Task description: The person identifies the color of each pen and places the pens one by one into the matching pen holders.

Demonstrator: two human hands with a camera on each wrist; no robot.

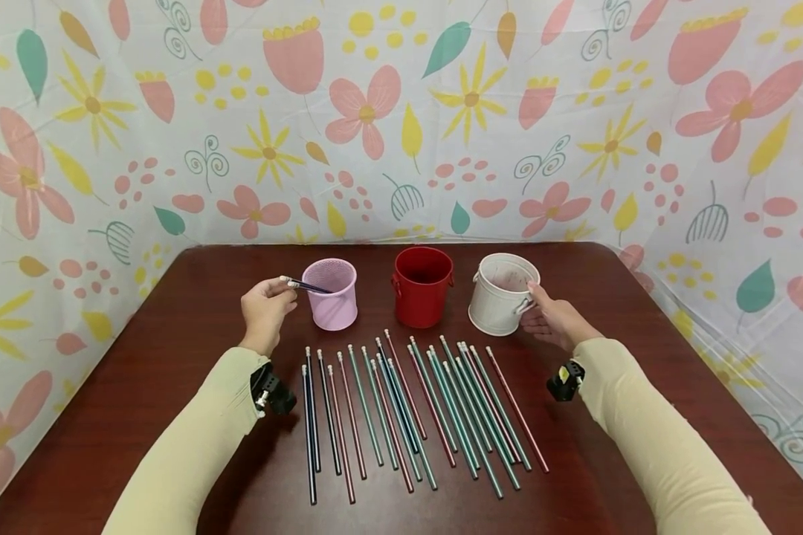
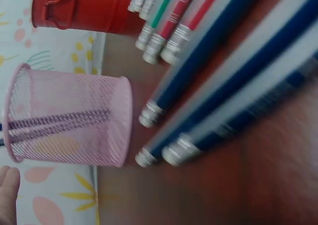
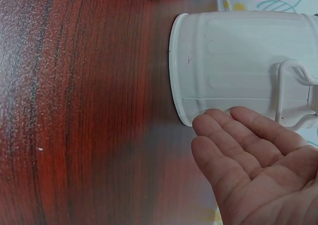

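At the pink mesh cup (image 1: 334,308), my left hand (image 1: 265,312) pinches a dark blue pencil (image 1: 304,284) near its eraser end. Two dark pencils lean side by side over the cup's left rim, their lower parts showing through the mesh cup (image 2: 74,155) in the left wrist view. My right hand (image 1: 557,319) rests against the right side of the white bucket (image 1: 495,308), thumb up by the rim. Seen from the right wrist, its fingers (image 3: 223,140) lie extended, palm up, alongside the bucket's wall (image 3: 223,61).
Between cup and white bucket stands a red bucket (image 1: 420,301). In front lie many pencils in a loose row: dark blue pencils (image 1: 311,438) at the left, red pencils (image 1: 518,409) and green pencils (image 1: 368,405) mixed farther right. A floral cloth (image 1: 401,111) hangs behind the brown table (image 1: 107,416).
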